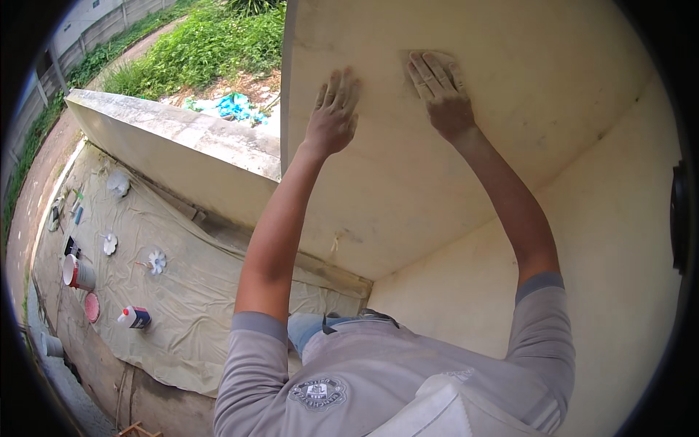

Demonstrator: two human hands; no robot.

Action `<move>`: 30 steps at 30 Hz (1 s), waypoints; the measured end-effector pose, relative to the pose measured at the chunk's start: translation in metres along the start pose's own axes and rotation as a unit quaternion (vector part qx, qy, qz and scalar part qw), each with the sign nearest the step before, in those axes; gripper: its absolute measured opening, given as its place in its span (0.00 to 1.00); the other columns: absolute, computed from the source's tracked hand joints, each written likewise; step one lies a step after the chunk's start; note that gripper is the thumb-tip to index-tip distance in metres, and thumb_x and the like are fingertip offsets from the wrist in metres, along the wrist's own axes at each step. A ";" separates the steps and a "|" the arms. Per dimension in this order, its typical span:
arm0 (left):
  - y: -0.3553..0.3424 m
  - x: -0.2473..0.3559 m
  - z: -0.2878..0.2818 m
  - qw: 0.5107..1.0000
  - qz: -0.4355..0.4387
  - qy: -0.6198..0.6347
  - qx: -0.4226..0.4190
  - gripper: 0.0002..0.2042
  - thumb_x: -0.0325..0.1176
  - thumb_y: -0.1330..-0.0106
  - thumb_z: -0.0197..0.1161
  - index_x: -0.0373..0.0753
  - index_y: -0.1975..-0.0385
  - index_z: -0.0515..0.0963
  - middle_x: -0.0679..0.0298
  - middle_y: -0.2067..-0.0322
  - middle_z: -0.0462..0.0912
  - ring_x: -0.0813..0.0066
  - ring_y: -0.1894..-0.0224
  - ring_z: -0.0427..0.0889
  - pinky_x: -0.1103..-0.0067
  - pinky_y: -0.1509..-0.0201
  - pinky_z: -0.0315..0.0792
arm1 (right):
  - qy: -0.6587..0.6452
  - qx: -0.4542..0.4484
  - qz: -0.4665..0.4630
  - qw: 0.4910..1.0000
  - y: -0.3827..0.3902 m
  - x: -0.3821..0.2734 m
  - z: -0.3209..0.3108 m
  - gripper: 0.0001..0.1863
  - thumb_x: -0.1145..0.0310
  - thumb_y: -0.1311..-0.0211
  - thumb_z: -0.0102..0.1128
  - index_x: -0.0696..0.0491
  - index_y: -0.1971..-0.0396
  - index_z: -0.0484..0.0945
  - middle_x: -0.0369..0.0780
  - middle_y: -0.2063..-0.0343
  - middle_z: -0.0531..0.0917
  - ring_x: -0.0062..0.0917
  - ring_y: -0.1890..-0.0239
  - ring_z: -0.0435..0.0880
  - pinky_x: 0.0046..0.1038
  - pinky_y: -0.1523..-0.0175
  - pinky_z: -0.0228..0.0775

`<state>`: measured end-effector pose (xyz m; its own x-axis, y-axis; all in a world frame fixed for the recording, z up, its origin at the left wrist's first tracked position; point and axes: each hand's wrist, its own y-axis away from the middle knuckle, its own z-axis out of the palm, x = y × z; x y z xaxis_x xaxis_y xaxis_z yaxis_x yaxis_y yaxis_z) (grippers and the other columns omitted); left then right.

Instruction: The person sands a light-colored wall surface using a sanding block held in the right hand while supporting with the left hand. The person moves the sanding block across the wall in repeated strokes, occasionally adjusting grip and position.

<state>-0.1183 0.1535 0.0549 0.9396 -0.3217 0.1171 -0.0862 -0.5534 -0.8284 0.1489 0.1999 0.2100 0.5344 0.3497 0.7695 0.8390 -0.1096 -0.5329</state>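
Observation:
My left hand (331, 109) lies flat on the cream painted wall (378, 175), fingers stretched out and slightly apart, holding nothing. Higher and to its right, my right hand (444, 98) presses a thin greyish sheet (408, 62), apparently sandpaper, against the wall, with its fingers laid along the sheet and covering much of it. Both forearms reach up from grey short sleeves. Pale dust coats the fingers of both hands. Faint grey smudges mark the wall below them.
A low wall (167, 153) runs left, with weeds (204, 44) and blue litter (237, 105) beyond. A plastic sheet (182, 320) covers the ground, bearing a bucket (80, 271), pink lid (92, 307), jug (135, 317) and several small items. Another wall (604, 247) meets mine at right.

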 end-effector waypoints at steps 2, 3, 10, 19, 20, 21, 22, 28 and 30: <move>0.004 -0.006 0.001 1.000 -0.004 -0.013 -0.012 0.40 0.36 0.25 0.59 0.42 0.13 0.56 0.52 0.11 0.44 0.46 0.09 0.40 0.49 0.09 0.42 | 0.043 0.026 0.079 0.996 -0.029 0.035 -0.013 0.32 0.71 0.27 0.58 0.51 0.22 0.76 0.39 0.18 0.71 0.31 0.16 0.67 0.52 0.16 0.60; 0.004 -0.005 0.000 1.000 -0.004 -0.017 -0.011 0.40 0.36 0.25 0.60 0.43 0.13 0.56 0.52 0.11 0.44 0.46 0.09 0.40 0.49 0.09 0.42 | 0.034 0.034 0.104 0.993 -0.034 0.046 -0.015 0.33 0.71 0.27 0.58 0.52 0.22 0.75 0.40 0.17 0.70 0.33 0.16 0.67 0.53 0.16 0.60; -0.004 0.009 0.001 0.999 -0.018 0.026 -0.016 0.40 0.38 0.25 0.61 0.42 0.13 0.56 0.52 0.10 0.43 0.46 0.09 0.38 0.47 0.09 0.41 | -0.107 -0.086 -0.157 0.978 0.079 -0.052 0.037 0.33 0.67 0.26 0.54 0.54 0.22 0.75 0.41 0.18 0.71 0.34 0.16 0.68 0.47 0.14 0.57; 0.000 -0.004 0.009 0.998 -0.005 0.054 0.025 0.38 0.40 0.22 0.59 0.42 0.13 0.58 0.56 0.10 0.44 0.50 0.09 0.39 0.47 0.09 0.40 | 0.010 -0.024 0.071 0.997 -0.023 0.026 -0.008 0.34 0.69 0.28 0.56 0.53 0.21 0.74 0.44 0.18 0.70 0.40 0.15 0.65 0.54 0.14 0.53; 0.001 -0.006 0.010 0.997 -0.003 0.068 0.032 0.38 0.40 0.22 0.59 0.42 0.13 0.58 0.56 0.10 0.44 0.51 0.09 0.39 0.47 0.09 0.40 | 0.003 -0.042 0.065 0.997 -0.002 0.002 0.006 0.34 0.69 0.28 0.56 0.53 0.21 0.74 0.44 0.17 0.70 0.40 0.14 0.64 0.54 0.14 0.53; 0.003 -0.003 0.011 0.996 -0.007 0.085 0.040 0.38 0.40 0.22 0.59 0.43 0.13 0.58 0.56 0.10 0.45 0.51 0.09 0.40 0.47 0.09 0.40 | -0.036 -0.077 -0.004 0.996 0.027 -0.029 0.020 0.35 0.69 0.28 0.56 0.53 0.21 0.74 0.44 0.17 0.69 0.40 0.14 0.64 0.54 0.13 0.52; 0.005 0.000 0.011 0.996 -0.009 0.086 0.039 0.38 0.40 0.22 0.59 0.42 0.14 0.58 0.56 0.10 0.45 0.51 0.09 0.40 0.48 0.09 0.40 | -0.077 -0.117 -0.074 0.987 0.053 -0.049 0.029 0.35 0.69 0.29 0.56 0.54 0.21 0.73 0.44 0.17 0.69 0.40 0.14 0.63 0.54 0.13 0.52; 0.006 0.008 0.005 0.995 -0.012 0.079 0.052 0.38 0.42 0.22 0.59 0.38 0.14 0.59 0.49 0.12 0.49 0.46 0.09 0.40 0.44 0.10 0.39 | -0.044 -0.114 -0.114 0.986 -0.006 0.017 -0.004 0.37 0.70 0.31 0.57 0.54 0.20 0.73 0.44 0.17 0.69 0.40 0.14 0.63 0.55 0.13 0.52; 0.005 0.010 0.011 0.997 -0.014 0.053 0.056 0.38 0.42 0.22 0.59 0.37 0.15 0.59 0.50 0.12 0.49 0.44 0.09 0.40 0.43 0.11 0.39 | 0.004 -0.045 -0.024 0.999 -0.046 0.035 -0.018 0.37 0.70 0.31 0.57 0.54 0.21 0.73 0.45 0.17 0.69 0.39 0.14 0.63 0.55 0.13 0.52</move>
<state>-0.1061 0.1558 0.0459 0.9005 -0.3900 0.1924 -0.0179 -0.4753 -0.8797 0.1306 0.2009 0.2678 0.4946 0.3482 0.7963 0.8689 -0.1767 -0.4624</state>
